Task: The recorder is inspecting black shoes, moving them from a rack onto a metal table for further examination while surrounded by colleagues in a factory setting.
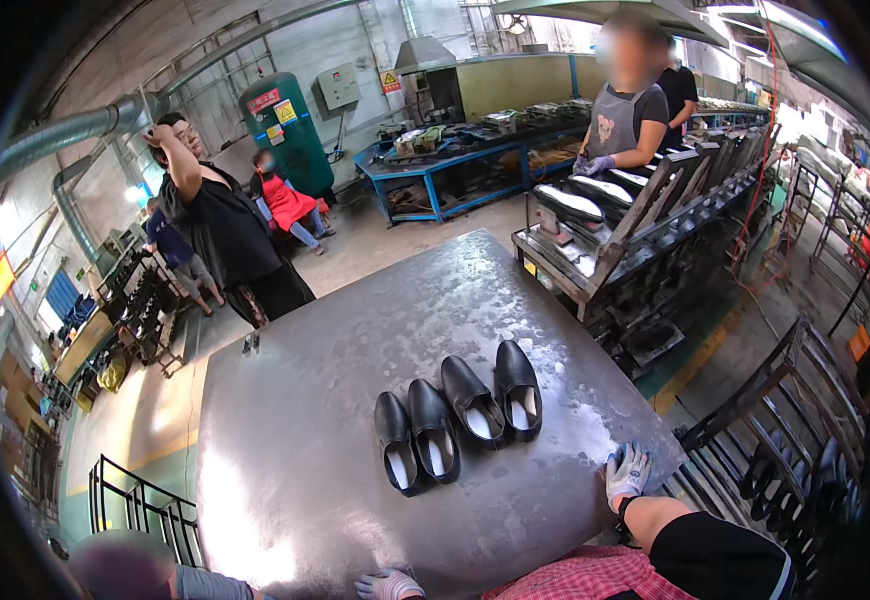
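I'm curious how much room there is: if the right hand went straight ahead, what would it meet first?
The right hand would likely meet nothing on the tabletop, as the black shoes sit to its left; past the edge, the metal stand seems next, though depth is unclear.

Four shoes point(463, 384) abreast on the table point(300, 425)

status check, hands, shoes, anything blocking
Left hand at near edge of table, right hand near right corner. Four black shoes side by side, untouched. Nothing seen blocking them.
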